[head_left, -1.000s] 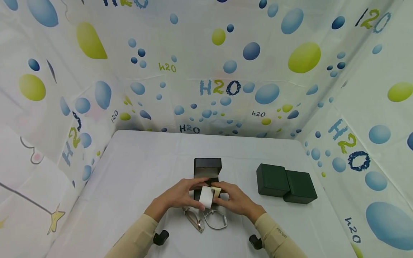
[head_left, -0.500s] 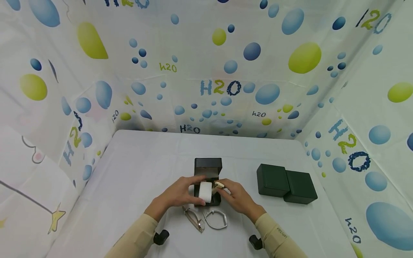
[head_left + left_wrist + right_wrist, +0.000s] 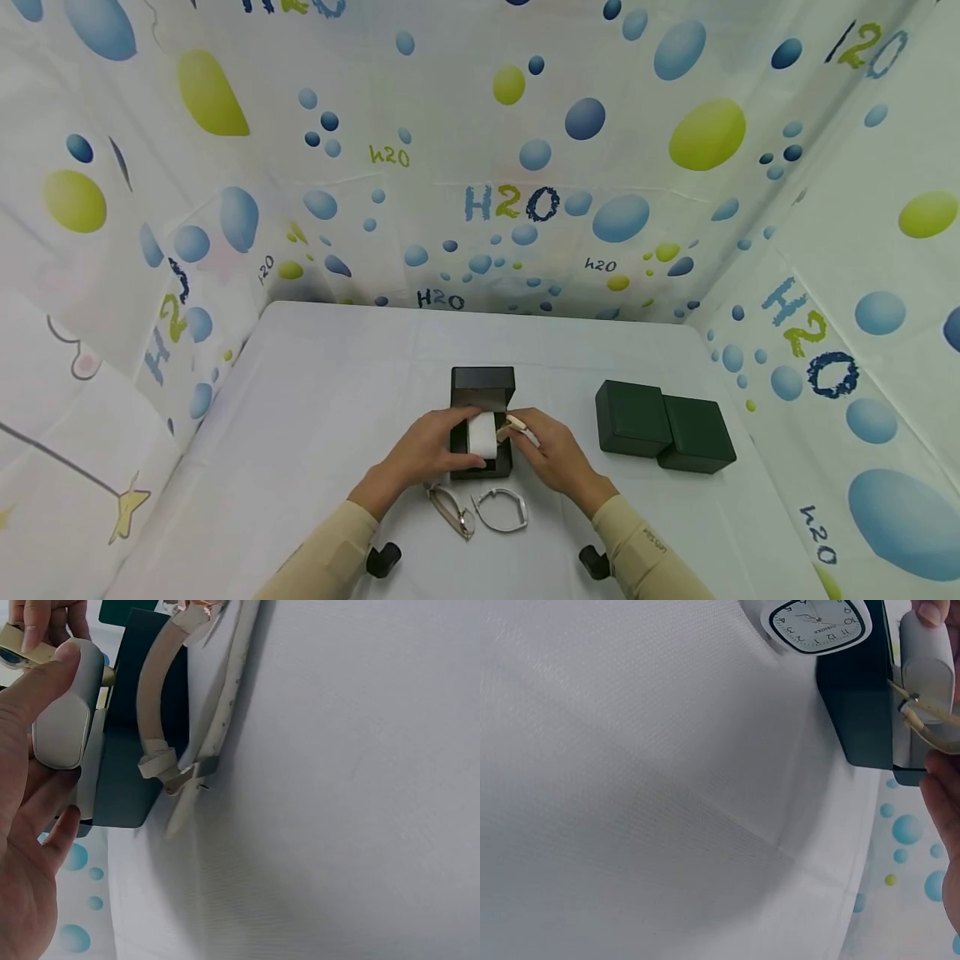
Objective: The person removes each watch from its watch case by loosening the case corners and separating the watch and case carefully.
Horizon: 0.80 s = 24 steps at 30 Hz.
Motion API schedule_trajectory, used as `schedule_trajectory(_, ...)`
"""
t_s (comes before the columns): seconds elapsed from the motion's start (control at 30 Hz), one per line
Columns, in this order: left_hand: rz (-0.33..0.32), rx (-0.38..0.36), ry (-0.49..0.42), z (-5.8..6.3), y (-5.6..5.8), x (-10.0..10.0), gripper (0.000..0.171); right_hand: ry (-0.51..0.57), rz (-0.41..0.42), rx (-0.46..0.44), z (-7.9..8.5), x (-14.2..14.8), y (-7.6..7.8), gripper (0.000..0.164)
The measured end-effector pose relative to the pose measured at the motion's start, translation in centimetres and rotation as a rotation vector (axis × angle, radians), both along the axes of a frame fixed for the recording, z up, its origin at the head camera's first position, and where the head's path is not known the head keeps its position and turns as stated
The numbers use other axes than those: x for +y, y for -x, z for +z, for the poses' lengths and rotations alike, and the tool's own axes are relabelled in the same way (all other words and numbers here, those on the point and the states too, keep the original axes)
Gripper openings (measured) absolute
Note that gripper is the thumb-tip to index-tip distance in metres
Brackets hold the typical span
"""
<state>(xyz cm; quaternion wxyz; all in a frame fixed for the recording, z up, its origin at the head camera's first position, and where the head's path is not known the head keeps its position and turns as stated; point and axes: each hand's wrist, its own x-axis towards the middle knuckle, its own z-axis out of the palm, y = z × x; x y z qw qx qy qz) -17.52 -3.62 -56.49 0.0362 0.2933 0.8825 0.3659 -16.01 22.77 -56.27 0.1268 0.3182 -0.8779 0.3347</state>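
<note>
An opened dark green watch box [image 3: 482, 382] stands mid-table with its lid raised. My left hand [image 3: 426, 447] grips a white watch cushion [image 3: 482, 436] between thumb and fingers, at the opening of the box's base. Just right of it, my right hand [image 3: 557, 452] pinches a cream-gold wristwatch [image 3: 515, 424], its strap looped and apart from the cushion. The right wrist view shows this watch's strap [image 3: 922, 724] beside the cushion [image 3: 928, 671]; fingers hide part of it. In front of the box lie a beige-strap watch [image 3: 154, 697] and a white watch [image 3: 817, 624] with a numbered dial.
Two closed dark green boxes [image 3: 633, 419] [image 3: 697, 435] sit side by side on the right of the white-covered table [image 3: 337, 367]. A patterned curtain [image 3: 435, 108] rises at the back and both sides. Black camera mounts [image 3: 384, 560] hang at the wrists.
The right hand has drawn the cream-gold watch rightward, away from the cushion. The left hand has straightened the tilted cushion and lowered it at the box. The watches on the table stay put.
</note>
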Motion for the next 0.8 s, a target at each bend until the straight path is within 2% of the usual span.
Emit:
schedule_trajectory(0.13, 0.004, 0.018, 0.003, -0.7, 0.0, 0.0, 0.083, 0.024, -0.026, 0.053, 0.0, 0.0, 0.2, 0.025)
schedule_trajectory(0.27, 0.011, 0.036, 0.021, -1.5, -0.1, 0.1, 0.083, 0.042, -0.039, 0.07, 0.0, 0.0, 0.2, 0.024)
schedule_trajectory(0.47, 0.054, 0.086, 0.046, -2.1, -0.2, 0.2, 0.082, 0.045, -0.047, 0.023, -0.2, 0.1, 0.0, 0.027)
schedule_trajectory(0.63, 0.059, 0.146, 0.053, -2.4, -0.2, 0.3, 0.08, 0.048, -0.053, -0.015, -0.3, 0.1, -0.1, 0.027)
schedule_trajectory(0.8, 0.073, 0.172, 0.061, -2.6, -0.2, 0.4, 0.079, 0.044, -0.047, -0.019, -0.5, 0.0, -0.1, 0.024)
